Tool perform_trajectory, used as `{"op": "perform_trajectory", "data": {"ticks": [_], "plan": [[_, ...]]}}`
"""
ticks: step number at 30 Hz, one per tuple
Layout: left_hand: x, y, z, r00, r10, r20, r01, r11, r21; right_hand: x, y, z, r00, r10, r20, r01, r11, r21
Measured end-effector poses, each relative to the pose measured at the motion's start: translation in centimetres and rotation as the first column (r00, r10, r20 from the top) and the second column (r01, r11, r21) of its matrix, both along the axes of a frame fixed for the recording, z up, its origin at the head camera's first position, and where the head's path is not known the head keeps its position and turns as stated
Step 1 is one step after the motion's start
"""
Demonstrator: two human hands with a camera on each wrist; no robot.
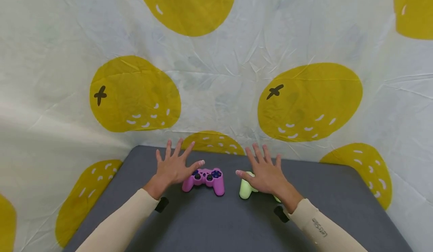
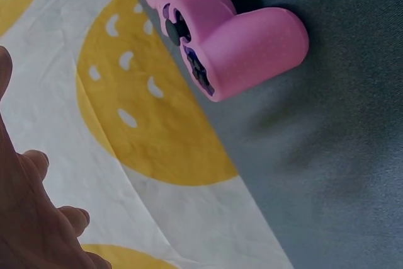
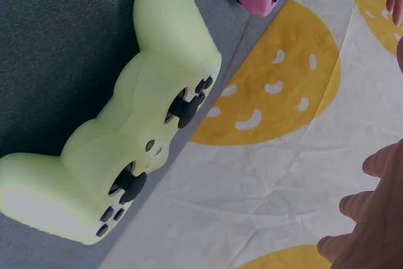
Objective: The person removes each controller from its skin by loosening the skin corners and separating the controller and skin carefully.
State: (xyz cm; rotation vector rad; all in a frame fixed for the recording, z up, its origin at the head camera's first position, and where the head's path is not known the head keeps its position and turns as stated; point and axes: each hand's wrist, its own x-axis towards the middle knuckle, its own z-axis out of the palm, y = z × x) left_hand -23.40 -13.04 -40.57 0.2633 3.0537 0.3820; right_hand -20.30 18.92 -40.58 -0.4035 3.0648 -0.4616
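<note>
Two game controllers lie on a dark grey tabletop. The pink game controller (image 1: 218, 186) is left of centre, with dark sticks and buttons; the left wrist view shows one of its grips (image 2: 264, 48) up close. To its right is the pale green game controller (image 1: 245, 190), seen whole in the right wrist view (image 3: 135, 105). My left hand (image 1: 173, 168) is held above the table beside the pink one, fingers spread, thumb overlapping it in the head view. My right hand (image 1: 267, 175), fingers also spread, hovers over the green one and hides much of it. Both hands hold nothing.
The grey table (image 1: 209, 225) meets a white cloth (image 1: 216, 101) printed with large yellow fruit shapes, which hangs behind it and along both sides. A dark strap piece (image 1: 162, 204) shows under the left wrist, another (image 1: 281, 214) under the right.
</note>
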Motion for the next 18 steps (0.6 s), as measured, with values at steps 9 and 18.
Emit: {"op": "perform_trajectory", "data": {"ticks": [9, 18], "plan": [[0.0, -0.1, -0.5, 1.000, -0.002, -0.020, 0.002, 1.000, 0.002, -0.2, -0.9, -0.1, 1.000, 0.025, 0.010, -0.025, 1.000, 0.008], [0.2, -0.1, -0.8, 1.000, 0.003, -0.016, -0.003, 1.000, -0.002, -0.5, -1.9, -0.5, 0.999, 0.021, 0.037, -0.022, 0.999, 0.033]]}}
